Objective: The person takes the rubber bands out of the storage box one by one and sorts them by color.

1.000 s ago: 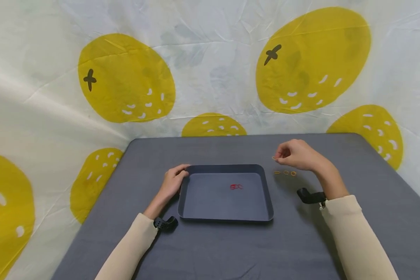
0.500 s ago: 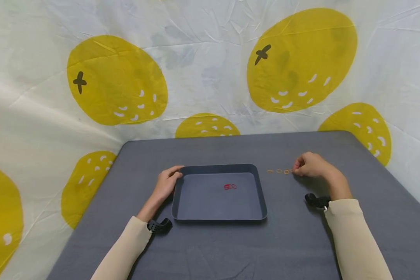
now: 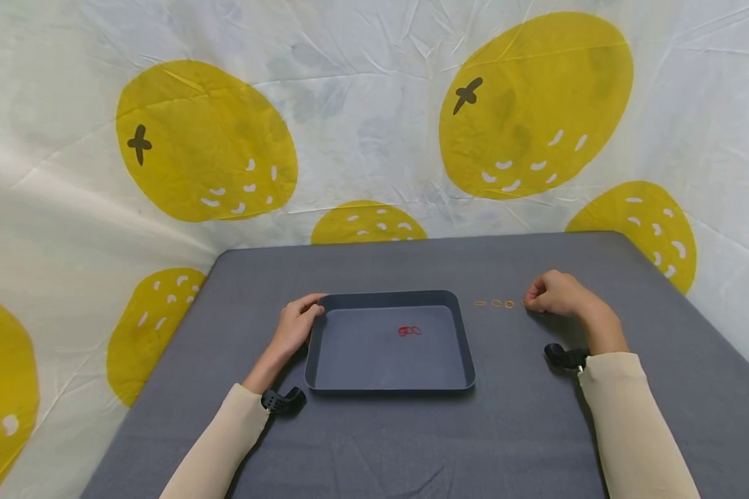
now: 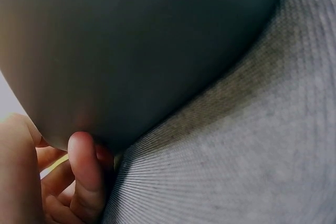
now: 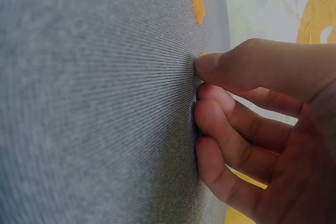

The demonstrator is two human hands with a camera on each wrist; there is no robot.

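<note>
On the table, the left hand (image 3: 296, 322) grips the far left corner of a dark grey tray (image 3: 356, 357), thumb against its outer wall in the left wrist view. Inside the tray lie several red rubber bands (image 3: 409, 331), bunched together. To the right of the tray, the right hand (image 3: 557, 294) has its fingertips down on the tabletop, pinching a small orange rubber band (image 5: 204, 54), mostly hidden by the thumb. Three more orange rubber bands (image 3: 509, 304) form a row between the tray and that hand.
Grey cloth covers the table (image 3: 381, 443). A white curtain (image 3: 362, 125) printed with large yellow fruit hangs behind it and along the left. Each wrist wears a black camera band (image 3: 564, 356).
The right hand has come down and rightward from above the row to its right end, with the orange rubber band. The left hand stays on the tray; the head view has shifted slightly.
</note>
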